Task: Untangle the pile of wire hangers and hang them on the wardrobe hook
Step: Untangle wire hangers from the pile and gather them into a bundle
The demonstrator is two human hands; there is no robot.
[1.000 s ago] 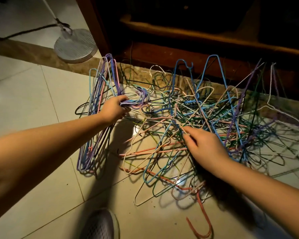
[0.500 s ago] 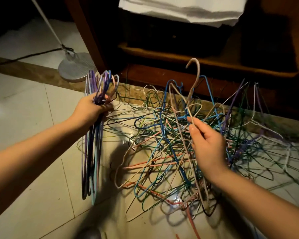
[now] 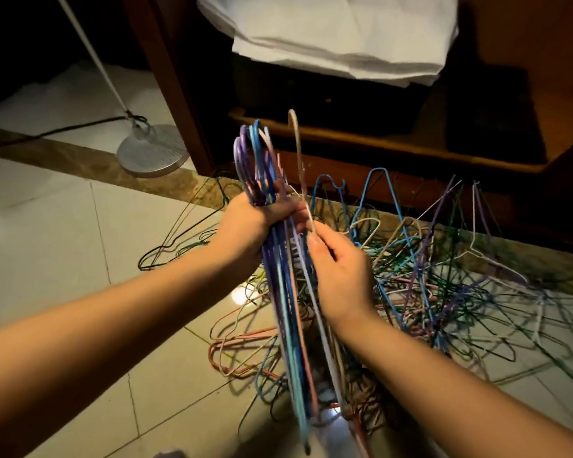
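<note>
Bringing the hands together now, up over the near-left edge of the pile (image 3: pixel 427 276)! Half a second back the left hand (image 3: pixel 245 233) held its bundle (image 3: pixel 286 292) out well left of the pile while the right hand (image 3: pixel 341 276) lifted a beige hanger (image 3: pixel 297 150) out of the pile's middle. Now that hanger stands against the bundle, its hook poking up higher than the rest. The left fist is wrapped tight round the gathered necks, and the right hand's thumb and fingers pinch the beige wire just below. One more hanger looks free of the tangle and about to join the stack. Plenty remains, though: the pile sprawls across the floor (image 3: pixel 63 226) before the wardrobe (image 3: pixel 344 140) behind it, and no hook for hanging is in view.
</note>
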